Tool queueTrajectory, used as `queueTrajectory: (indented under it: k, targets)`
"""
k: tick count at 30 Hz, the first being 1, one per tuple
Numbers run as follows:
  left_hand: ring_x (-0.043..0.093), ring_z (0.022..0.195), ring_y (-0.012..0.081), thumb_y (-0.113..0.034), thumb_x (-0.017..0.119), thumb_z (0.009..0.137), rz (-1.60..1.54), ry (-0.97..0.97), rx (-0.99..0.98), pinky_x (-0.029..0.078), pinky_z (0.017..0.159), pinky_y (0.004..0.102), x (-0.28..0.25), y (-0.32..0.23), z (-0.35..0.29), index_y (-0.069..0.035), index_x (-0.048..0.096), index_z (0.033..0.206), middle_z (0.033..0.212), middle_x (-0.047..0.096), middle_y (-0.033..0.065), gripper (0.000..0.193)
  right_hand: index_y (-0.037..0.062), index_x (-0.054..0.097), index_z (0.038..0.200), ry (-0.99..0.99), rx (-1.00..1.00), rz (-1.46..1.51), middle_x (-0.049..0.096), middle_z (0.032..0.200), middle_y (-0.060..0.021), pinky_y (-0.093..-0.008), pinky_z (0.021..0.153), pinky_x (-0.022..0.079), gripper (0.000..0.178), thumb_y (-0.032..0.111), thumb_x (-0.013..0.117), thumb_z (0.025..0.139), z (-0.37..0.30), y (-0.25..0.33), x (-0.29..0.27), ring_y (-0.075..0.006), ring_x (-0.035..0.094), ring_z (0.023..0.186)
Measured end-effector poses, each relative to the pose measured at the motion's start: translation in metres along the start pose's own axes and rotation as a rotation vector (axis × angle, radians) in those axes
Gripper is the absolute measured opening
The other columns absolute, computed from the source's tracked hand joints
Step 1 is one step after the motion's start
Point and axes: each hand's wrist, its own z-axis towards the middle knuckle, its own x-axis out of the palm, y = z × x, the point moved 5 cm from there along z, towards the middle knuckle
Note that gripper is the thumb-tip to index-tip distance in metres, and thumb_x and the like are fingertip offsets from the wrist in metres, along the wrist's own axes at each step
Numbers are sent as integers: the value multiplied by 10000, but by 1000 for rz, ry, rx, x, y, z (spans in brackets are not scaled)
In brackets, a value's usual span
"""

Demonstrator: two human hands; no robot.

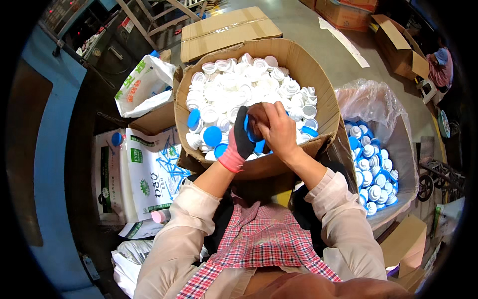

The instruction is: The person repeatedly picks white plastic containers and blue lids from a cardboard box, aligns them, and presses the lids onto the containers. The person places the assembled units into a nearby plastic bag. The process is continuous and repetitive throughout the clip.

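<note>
My left hand [241,137], in a pink and black glove, is closed round a blue plastic cap [252,130]. The bare fingers of my right hand [279,129] are bent and pressed against that same cap from the right, partly covering it. Both hands are over the near side of a large cardboard box [321,82] heaped with white plastic caps [209,113]. Among these lie a few blue pieces, such as a blue cap [212,135] just left of my left hand and another blue cap [193,118] further left.
To the right, a second box with a clear plastic liner [388,99] holds many blue-and-white caps [377,179]. Thin blue strips [172,167] are scattered on a printed white sack [144,184] at left. Behind the large box sits a closed carton [229,32]. A person [440,67] is at far right.
</note>
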Motion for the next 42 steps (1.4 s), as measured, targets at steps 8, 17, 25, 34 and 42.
queueTrajectory:
  k: [8,17,25,34,42]
  targets:
    - [566,1097,346,-239,532,895,633,-90,-233,440,933,408,-88,65,41,3,570,1196,1158,607,217,387,82,509,1032,283,197,-153,574,907,-185,-519,658,497,316,239,650,797,-19,-61,33,-432,608,774]
    - [532,1155,348,-450,667,778,1594,-59,-701,411,1001,414,-238,134,29,4,513,1223,1198,572,197,653,88,509,1094,354,165,-77,553,956,-177,-507,670,499,376,186,683,776,-15,-61,30,-417,604,815]
    - [619,995,265,-356,631,841,693,-524,-400,501,851,364,-262,110,33,-1,509,1188,1058,619,141,511,107,519,1154,260,35,124,535,991,-155,-468,693,501,440,122,682,746,-9,-39,29,-399,594,851]
    - [619,1020,235,-181,597,864,498,71,211,481,929,369,-48,0,16,-10,515,1170,1101,638,131,359,170,576,1151,148,-250,100,534,971,-95,-390,633,517,499,132,735,680,-18,6,27,-308,608,822]
    - [587,1024,263,-202,670,785,594,281,415,471,891,342,0,-2,4,-77,563,1191,1076,603,98,438,137,581,1090,19,-233,70,535,908,-94,-411,605,506,411,172,722,706,-7,23,3,-318,608,768]
